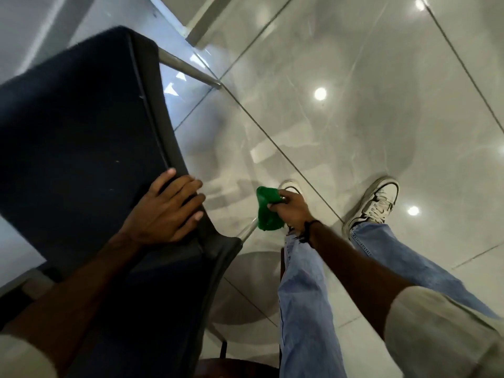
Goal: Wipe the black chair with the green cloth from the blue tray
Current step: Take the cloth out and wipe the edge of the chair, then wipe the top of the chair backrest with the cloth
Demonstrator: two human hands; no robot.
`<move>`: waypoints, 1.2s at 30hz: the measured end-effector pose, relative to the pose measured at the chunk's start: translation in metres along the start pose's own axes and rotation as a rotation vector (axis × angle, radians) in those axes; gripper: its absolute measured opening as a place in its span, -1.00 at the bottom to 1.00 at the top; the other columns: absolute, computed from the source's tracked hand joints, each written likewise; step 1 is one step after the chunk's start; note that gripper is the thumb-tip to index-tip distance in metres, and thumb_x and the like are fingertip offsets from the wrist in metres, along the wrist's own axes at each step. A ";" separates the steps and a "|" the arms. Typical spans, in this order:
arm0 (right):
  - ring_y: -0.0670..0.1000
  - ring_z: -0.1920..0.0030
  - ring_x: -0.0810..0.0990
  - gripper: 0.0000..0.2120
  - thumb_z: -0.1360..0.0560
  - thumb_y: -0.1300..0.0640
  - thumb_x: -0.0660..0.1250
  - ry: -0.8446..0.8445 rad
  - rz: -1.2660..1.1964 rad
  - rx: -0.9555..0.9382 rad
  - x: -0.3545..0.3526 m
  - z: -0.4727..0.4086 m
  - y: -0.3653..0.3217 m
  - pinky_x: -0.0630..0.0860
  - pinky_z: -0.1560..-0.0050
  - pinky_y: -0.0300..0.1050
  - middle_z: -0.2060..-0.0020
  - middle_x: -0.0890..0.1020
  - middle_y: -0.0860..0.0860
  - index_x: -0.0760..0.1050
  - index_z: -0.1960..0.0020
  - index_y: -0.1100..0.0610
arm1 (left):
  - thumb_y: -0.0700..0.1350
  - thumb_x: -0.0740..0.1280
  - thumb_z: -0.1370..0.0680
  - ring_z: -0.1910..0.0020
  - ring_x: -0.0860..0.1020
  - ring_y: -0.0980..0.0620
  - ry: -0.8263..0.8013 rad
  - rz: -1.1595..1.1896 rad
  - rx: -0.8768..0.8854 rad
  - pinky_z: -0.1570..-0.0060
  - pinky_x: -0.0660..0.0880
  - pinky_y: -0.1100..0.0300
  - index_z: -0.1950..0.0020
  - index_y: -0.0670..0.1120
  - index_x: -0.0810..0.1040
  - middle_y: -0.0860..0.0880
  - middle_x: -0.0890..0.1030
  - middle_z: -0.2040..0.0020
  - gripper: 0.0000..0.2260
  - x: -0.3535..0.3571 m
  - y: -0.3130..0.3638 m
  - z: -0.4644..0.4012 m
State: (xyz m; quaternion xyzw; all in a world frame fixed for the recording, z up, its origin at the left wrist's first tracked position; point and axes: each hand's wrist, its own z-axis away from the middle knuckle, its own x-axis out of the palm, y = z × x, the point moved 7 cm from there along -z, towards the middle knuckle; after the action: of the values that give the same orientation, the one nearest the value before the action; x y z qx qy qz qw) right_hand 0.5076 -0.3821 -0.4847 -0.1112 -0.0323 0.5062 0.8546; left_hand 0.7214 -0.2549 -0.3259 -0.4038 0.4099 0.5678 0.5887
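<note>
The black chair (79, 126) fills the left side, seen from above, its dark fabric seat edged by a grey rim. My left hand (163, 208) lies flat on the seat's near right corner, fingers spread over the edge. My right hand (290, 211) is shut on the crumpled green cloth (266, 210), held low beside the chair's metal leg (249, 230), just right of the seat corner. I cannot tell whether the cloth touches the leg. The blue tray is not in view.
A glossy grey tiled floor (354, 118) spreads to the right with ceiling-light reflections. My legs in blue jeans and white sneakers (376, 205) stand right of the chair. Another metal chair leg (188, 68) juts out at the top. A white wall base lies beyond.
</note>
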 end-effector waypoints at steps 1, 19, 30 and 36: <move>0.14 -0.12 0.65 -0.61 -0.41 0.26 0.46 0.010 -0.041 -0.005 -0.006 0.004 -0.012 0.60 -0.19 0.01 -0.11 0.69 0.14 0.59 -0.23 0.12 | 0.09 0.14 -0.66 -0.35 0.57 -0.19 -0.017 -0.010 -0.039 -0.53 0.15 -0.21 -0.24 -0.12 0.63 -0.19 0.64 -0.30 -0.59 -0.008 -0.016 -0.006; 0.11 -0.13 0.64 -0.58 -0.39 0.24 0.51 0.073 -0.279 -0.458 0.005 -0.007 -0.286 0.59 -0.22 0.03 -0.07 0.63 0.01 0.59 -0.24 0.14 | 0.03 0.10 -0.64 -0.07 0.63 -0.18 0.054 0.071 0.262 -0.31 0.43 -0.08 -0.03 -0.13 0.63 -0.17 0.67 -0.03 -0.64 -0.032 -0.135 -0.083; -0.16 0.15 0.62 -0.62 -0.36 0.24 0.49 -0.018 -0.137 -0.573 0.077 -0.033 -0.347 0.56 0.10 -0.34 0.19 0.63 -0.17 0.64 -0.17 0.13 | 0.01 0.15 -0.61 -0.07 0.64 -0.16 0.111 0.136 0.287 -0.31 0.43 -0.05 0.00 -0.13 0.66 -0.15 0.70 -0.01 -0.66 -0.027 -0.138 -0.084; 0.10 -0.17 0.62 -0.54 -0.41 0.23 0.46 0.025 0.116 -0.432 0.074 -0.080 -0.352 0.58 -0.18 -0.11 -0.18 0.66 0.11 0.56 -0.30 0.15 | 0.01 0.20 -0.58 -0.11 0.64 -0.16 0.154 0.158 0.287 -0.33 0.43 -0.04 -0.02 -0.13 0.66 -0.14 0.70 -0.03 -0.70 -0.025 -0.139 -0.082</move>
State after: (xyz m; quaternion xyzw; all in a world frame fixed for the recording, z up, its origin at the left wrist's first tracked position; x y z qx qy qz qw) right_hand 0.8588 -0.4929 -0.4881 -0.2999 -0.1228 0.5344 0.7807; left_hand 0.8582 -0.3449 -0.3284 -0.3241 0.5611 0.5154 0.5608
